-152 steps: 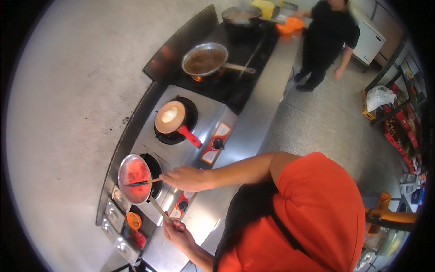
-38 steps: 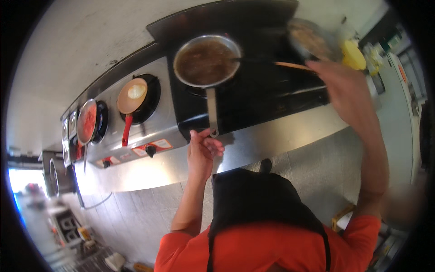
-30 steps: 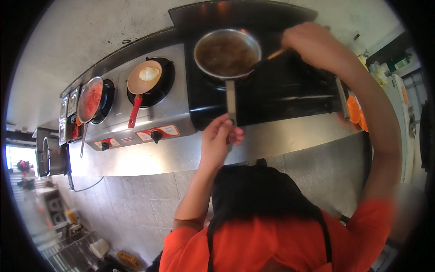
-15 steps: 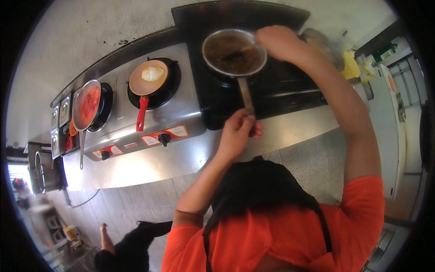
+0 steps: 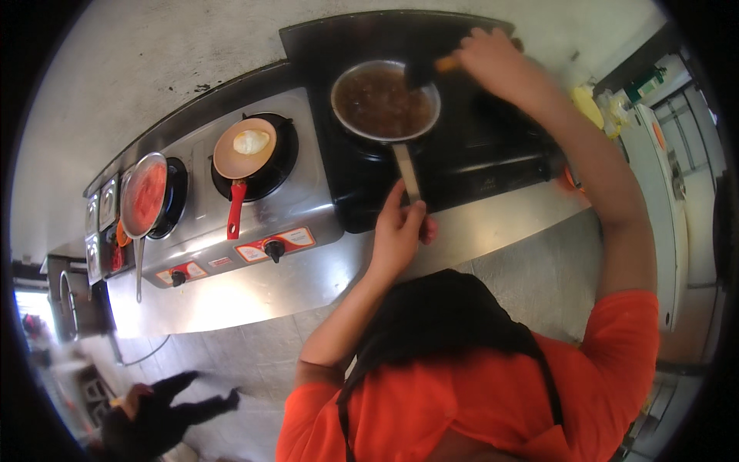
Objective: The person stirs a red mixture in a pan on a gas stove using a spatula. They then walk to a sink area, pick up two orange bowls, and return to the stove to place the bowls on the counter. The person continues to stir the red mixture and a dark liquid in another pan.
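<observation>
My left hand (image 5: pixel 399 236) is closed around the grey metal handle (image 5: pixel 406 171) of a frying pan. The pan (image 5: pixel 356 132) stands on the black stove and holds a bubbling brown sauce (image 5: pixel 381 100). Beyond its right rim, my right hand (image 5: pixel 496 63) grips a utensil with a black head and an orange-brown handle (image 5: pixel 446 64). The black head is over the pan's right edge, too blurred to tell its exact shape.
Left, on a steel gas stove (image 5: pixel 308 177), sit a red-handled pan (image 5: pixel 223 160) with an egg (image 5: pixel 251 142) and a pan of red sauce (image 5: pixel 148 196). Metal containers (image 5: pixel 100 219) stand farther left. Another person in dark clothes (image 5: pixel 158 412) is on the floor side, lower left.
My right hand has moved right and away from the pan, lifting the utensil's head out of the sauce. My left hand keeps its hold. The other person has moved farther left.
</observation>
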The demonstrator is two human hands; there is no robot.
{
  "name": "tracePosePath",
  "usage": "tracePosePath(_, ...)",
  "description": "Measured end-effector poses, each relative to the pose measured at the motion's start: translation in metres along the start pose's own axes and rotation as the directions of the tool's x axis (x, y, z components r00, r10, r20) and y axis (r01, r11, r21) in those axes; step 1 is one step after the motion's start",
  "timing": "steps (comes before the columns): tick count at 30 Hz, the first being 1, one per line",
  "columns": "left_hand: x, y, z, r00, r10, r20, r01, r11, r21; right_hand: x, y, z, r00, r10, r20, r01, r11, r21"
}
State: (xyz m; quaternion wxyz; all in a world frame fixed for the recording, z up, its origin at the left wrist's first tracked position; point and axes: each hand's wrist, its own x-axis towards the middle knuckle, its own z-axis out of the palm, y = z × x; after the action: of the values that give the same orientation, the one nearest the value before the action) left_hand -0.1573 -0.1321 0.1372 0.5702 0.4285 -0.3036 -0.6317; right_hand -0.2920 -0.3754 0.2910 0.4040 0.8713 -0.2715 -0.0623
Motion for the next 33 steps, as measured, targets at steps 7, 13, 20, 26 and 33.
tracePosePath(7,-0.006,0.007,0.012,0.999,-0.016,-0.052,0.018,0.999,0.043,0.022,-0.001,0.047,0.999,0.046,-0.006,-0.042,0.949,0.313)
tracePosePath(13,-0.002,0.005,0.013,0.989,-0.027,-0.142,0.04,0.995,0.09,0.028,-0.004,0.073,0.997,0.043,0.064,-0.076,0.69,0.72)
tracePosePath(20,-0.011,0.008,0.027,0.988,-0.059,-0.145,0.07,0.995,0.074,0.001,0.009,0.03,0.982,-0.095,-0.166,0.172,0.82,0.546)
tracePosePath(26,-0.002,0.001,0.016,0.996,-0.043,-0.083,0.048,0.997,0.062,-0.032,0.037,-0.019,0.975,-0.193,-0.108,0.217,0.928,0.301)
tracePosePath(33,-0.001,-0.003,0.012,0.999,-0.04,-0.022,0.041,0.997,0.066,-0.044,0.01,-0.038,0.968,-0.239,0.075,0.191,0.898,0.397)
